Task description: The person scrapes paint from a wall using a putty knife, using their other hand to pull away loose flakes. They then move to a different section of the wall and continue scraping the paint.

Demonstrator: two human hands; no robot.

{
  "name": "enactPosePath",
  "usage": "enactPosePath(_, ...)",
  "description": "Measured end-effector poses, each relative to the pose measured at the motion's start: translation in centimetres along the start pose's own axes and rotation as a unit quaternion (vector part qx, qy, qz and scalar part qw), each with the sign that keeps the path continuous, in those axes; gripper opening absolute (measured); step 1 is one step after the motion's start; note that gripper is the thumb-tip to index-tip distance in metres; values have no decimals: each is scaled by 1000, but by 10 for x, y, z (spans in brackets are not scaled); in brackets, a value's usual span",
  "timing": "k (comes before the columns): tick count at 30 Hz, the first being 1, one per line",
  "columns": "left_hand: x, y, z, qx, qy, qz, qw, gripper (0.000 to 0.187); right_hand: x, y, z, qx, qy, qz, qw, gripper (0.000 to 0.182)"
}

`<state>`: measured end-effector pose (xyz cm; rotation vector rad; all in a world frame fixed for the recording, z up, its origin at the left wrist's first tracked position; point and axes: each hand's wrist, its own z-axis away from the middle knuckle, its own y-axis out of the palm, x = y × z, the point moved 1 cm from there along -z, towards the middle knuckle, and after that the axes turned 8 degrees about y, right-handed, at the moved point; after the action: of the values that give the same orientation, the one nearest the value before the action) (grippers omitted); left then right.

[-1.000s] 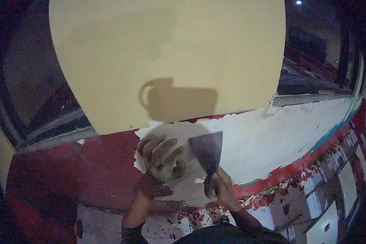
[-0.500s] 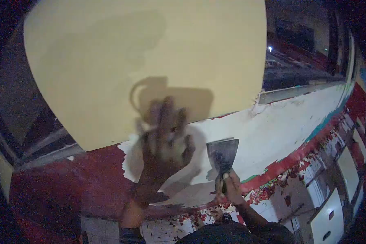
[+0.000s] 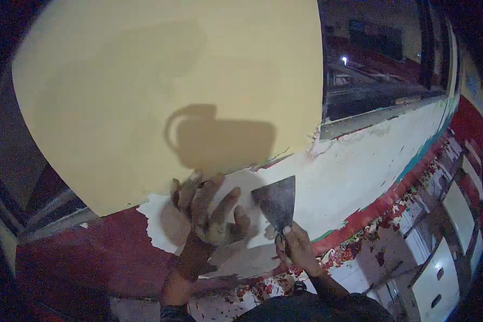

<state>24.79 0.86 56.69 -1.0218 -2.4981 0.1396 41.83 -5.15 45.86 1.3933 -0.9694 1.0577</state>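
Note:
My right hand (image 3: 298,249) grips a wide-bladed paint scraper (image 3: 278,201) by its handle, with the blade pointing up and leaning left in front of the wall's white bared patch (image 3: 354,166). To its left, my left hand (image 3: 206,209) is raised with bent fingers spread apart and nothing in them. Its fingertips overlap the ragged lower edge of the cream paint (image 3: 118,107). Red paint (image 3: 91,247) still covers the wall left of the white patch.
Dark window openings (image 3: 378,59) flank the cream section, with a sill (image 3: 375,123) at right. Red paint flakes (image 3: 354,244) lie scattered along the wall's foot. Pale panels with slots (image 3: 437,284) are at lower right. A dark shadow falls on the cream paint.
My left hand has come down from the cream paint, its fingers more bent. The scraper has turned so that its blade leans left. The view has shifted slightly to the right.

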Motion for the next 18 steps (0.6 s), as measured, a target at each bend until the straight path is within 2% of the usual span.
enactPosePath(2,-3,3,-7,36,-52,-25,998,32,15,-2,-6,-9,-26,36,999,30)
enactPosePath(3,-6,4,-18,40,-46,-7,998,33,23,0,-11,0,-25,-22,999,29)
enactPosePath(5,-10,11,-47,38,-33,31,998,35,19,0,-14,2,-41,4,999,28)
enactPosePath(6,-11,17,-54,55,-11,34,998,36,16,-3,-18,3,-50,16,999,27)
enactPosePath(7,-13,23,-60,71,11,37,997,36,-9,-12,-20,59,-30,-33,997,26)
enactPosePath(11,-25,33,-69,85,80,-48,992,32,-78,-35,9,42,8,166,985,28)
enactPosePath(13,-24,35,-69,93,118,-64,987,31,-98,-46,23,55,42,184,980,28)
enactPosePath(15,-17,37,-70,112,167,-61,978,31,-109,-55,36,27,10,235,971,25)
enactPosePath(18,-16,32,-85,190,270,-95,939,32,-110,-69,45,-5,-41,304,952,27)
